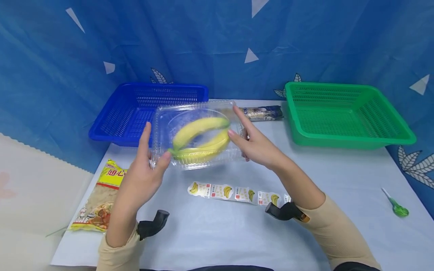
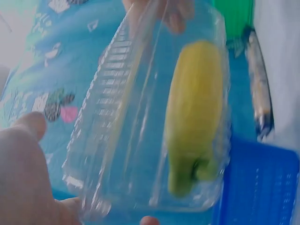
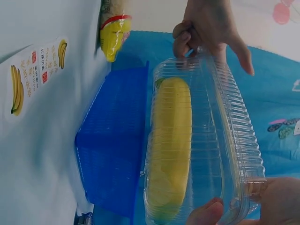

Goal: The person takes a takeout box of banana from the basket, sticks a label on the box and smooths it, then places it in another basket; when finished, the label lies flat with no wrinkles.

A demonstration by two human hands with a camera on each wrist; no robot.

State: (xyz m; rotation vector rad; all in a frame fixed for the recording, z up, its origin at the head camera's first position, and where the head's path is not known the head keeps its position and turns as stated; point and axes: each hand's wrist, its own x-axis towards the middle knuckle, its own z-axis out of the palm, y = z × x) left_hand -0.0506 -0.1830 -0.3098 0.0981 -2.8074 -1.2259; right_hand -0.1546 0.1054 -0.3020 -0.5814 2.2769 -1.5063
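Note:
Both hands hold up a clear plastic box (image 1: 162, 130) above the table, its lid down over two yellow bananas (image 1: 200, 128) with greenish ends. My left hand (image 1: 140, 182) grips the left end, thumb on the near side; in the right wrist view, some fingers of that left hand (image 3: 211, 23) curl under the box. My right hand (image 1: 259, 146) grips the opposite end, its thumb on the lid and index finger along the far corner. Below the box lies a strip of banana-printed labels (image 1: 222, 191), partly hidden by the right forearm.
A blue basket (image 1: 112, 131) stands behind the box on the left, a green basket (image 1: 339, 139) at the back right. Between them lies a dark long packet (image 1: 264, 113). A yellow-topped food bag (image 1: 101, 195) is at left, a green lollipop (image 1: 398, 209) at right.

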